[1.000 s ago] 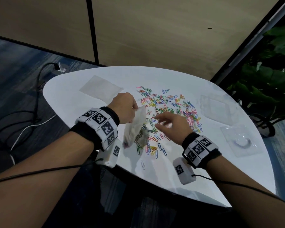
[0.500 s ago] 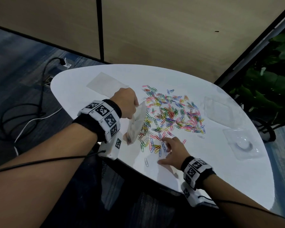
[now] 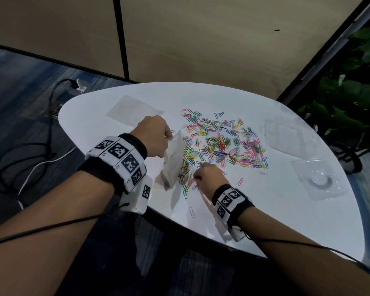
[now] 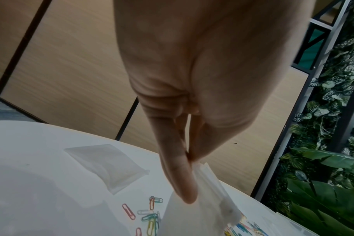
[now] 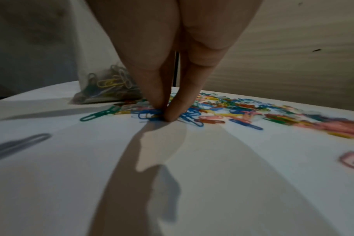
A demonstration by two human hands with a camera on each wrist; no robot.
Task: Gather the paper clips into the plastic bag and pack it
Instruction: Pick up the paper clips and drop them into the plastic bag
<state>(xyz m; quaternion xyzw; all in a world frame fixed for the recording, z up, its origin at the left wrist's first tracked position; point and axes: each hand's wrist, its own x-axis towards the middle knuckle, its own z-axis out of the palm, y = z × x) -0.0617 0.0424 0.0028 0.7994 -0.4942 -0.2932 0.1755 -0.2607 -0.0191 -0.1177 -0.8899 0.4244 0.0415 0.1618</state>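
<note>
Several coloured paper clips [image 3: 222, 144] lie spread over the middle of the white table [image 3: 265, 221]. My left hand [image 3: 156, 135] pinches the top edge of a clear plastic bag [image 3: 173, 159], which hangs upright with its bottom on the table and some clips inside. The left wrist view shows thumb and finger of the left hand [image 4: 190, 174] closed on the bag's rim [image 4: 194, 214]. Just right of the bag, my right hand [image 3: 198, 178] is down on the table. Its thumb and forefinger [image 5: 166, 114] pinch a blue clip [image 5: 145, 115] at the pile's near edge, with the bag [image 5: 103, 83] behind them.
A spare flat bag [image 3: 132, 110] lies at the table's far left. Two clear plastic packs [image 3: 286, 135] [image 3: 316, 180] sit at the right. One lone clip [image 3: 192, 211] lies near the front edge. Cables [image 3: 30, 146] run over the floor at left, and a plant [image 3: 350, 103] stands at right.
My right hand came down from above the pile to the table's near side, then slid left toward the bag and pinched clips. The left hand kept holding the bag.
</note>
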